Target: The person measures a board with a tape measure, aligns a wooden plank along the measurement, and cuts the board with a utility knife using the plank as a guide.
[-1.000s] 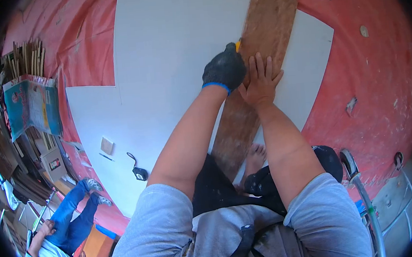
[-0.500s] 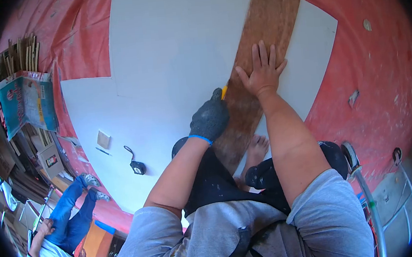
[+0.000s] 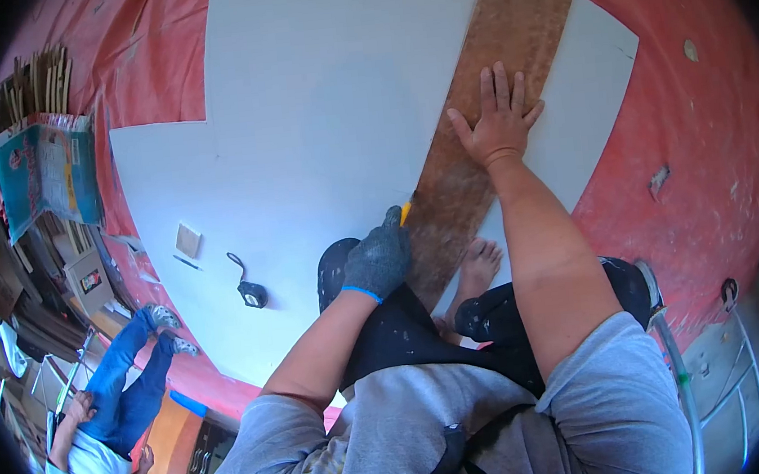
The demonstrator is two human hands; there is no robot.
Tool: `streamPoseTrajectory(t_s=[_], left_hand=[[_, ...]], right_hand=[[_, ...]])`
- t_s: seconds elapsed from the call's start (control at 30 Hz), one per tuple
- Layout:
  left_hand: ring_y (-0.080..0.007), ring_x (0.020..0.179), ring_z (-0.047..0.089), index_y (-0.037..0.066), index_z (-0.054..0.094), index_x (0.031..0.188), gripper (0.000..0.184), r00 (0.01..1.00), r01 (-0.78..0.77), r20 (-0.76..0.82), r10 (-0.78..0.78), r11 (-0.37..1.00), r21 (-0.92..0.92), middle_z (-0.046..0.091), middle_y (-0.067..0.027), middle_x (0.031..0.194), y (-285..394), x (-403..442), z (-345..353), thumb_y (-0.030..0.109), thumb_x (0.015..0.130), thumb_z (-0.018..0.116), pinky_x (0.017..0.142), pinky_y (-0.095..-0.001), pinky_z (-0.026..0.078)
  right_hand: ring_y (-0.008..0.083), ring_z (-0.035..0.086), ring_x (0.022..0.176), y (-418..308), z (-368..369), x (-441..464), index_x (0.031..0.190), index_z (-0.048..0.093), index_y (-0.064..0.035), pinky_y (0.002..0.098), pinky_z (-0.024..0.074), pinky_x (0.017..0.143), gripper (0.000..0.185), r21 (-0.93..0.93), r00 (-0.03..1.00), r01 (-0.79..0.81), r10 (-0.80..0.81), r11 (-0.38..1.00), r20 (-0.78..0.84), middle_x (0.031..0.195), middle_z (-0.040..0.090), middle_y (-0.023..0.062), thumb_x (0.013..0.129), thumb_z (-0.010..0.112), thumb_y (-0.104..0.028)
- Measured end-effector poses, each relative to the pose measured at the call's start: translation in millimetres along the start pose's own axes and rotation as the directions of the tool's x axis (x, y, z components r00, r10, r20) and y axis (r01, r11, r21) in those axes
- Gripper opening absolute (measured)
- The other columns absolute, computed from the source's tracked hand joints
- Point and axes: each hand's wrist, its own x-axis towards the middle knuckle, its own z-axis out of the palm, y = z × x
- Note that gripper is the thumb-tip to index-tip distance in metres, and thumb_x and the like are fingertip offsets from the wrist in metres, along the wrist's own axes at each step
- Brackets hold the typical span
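Note:
My left hand, in a dark grey work glove with a blue cuff, is closed around a yellow utility knife. The knife's tip is at the left edge of a long brown wooden board. Bare and with fingers spread, my right hand lies flat on that board. Under the board is a large white sheet, which shows on both sides of it. My bare foot rests beside the board's near end.
A black tape measure, a small square piece and a thin dark stick lie on the sheet. Red tarp surrounds it. At left are a seated person and a box of wood strips. A metal frame stands at right.
My left hand has drawn the knife down along the board's edge, toward my body. My right hand stays pressed on the board; the view has shifted slightly.

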Motion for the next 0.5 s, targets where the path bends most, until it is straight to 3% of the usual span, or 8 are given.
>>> streamPoseTrajectory(t_s=[0.37, 0.47, 0.5], left_hand=[[-0.0459, 0.088, 0.073, 0.006, 0.053, 0.146, 0.046, 0.992, 0.074, 0.099, -0.071, 0.997, -0.019, 0.074, -0.0278, 0.097, 5, -7, -9, 0.028, 0.106, 0.048, 0.083, -0.057, 0.058], [-0.0481, 0.104, 0.071, 0.005, 0.049, 0.152, 0.052, 0.979, 0.014, 0.201, -0.011, 1.0, -0.014, 0.07, -0.0312, 0.12, 17, -2, -44, 0.029, 0.105, 0.048, 0.094, -0.0568, 0.054], [-0.0475, 0.106, 0.07, 0.005, 0.05, 0.151, 0.052, 0.995, 0.004, 0.099, 0.003, 0.997, -0.071, 0.07, -0.0305, 0.122, 28, 9, -58, 0.03, 0.106, 0.048, 0.096, -0.0557, 0.054]], right_hand=[[0.0326, 0.0, 0.163, -3, -7, 0, 0.169, 0.019, -0.0244, 0.0799, 0.0023, 0.12, 0.099, 0.013, 0.999, -0.012, 0.012, 1.0, 0.038, 0.177, 0.008, -0.0035, 0.092, 0.052, -0.077], [0.0324, 0.0, 0.163, -5, -19, 7, 0.168, 0.021, -0.0226, 0.0797, 0.0016, 0.12, 0.099, 0.008, 0.995, -0.031, 0.03, 0.999, 0.099, 0.177, 0.009, -0.0028, 0.092, 0.051, -0.077], [0.0324, 0.0, 0.163, -6, -19, 7, 0.168, 0.022, -0.0223, 0.0795, 0.0013, 0.12, 0.098, 0.009, 0.994, -0.035, 0.033, 0.999, 0.107, 0.177, 0.009, -0.0026, 0.092, 0.05, -0.078]])
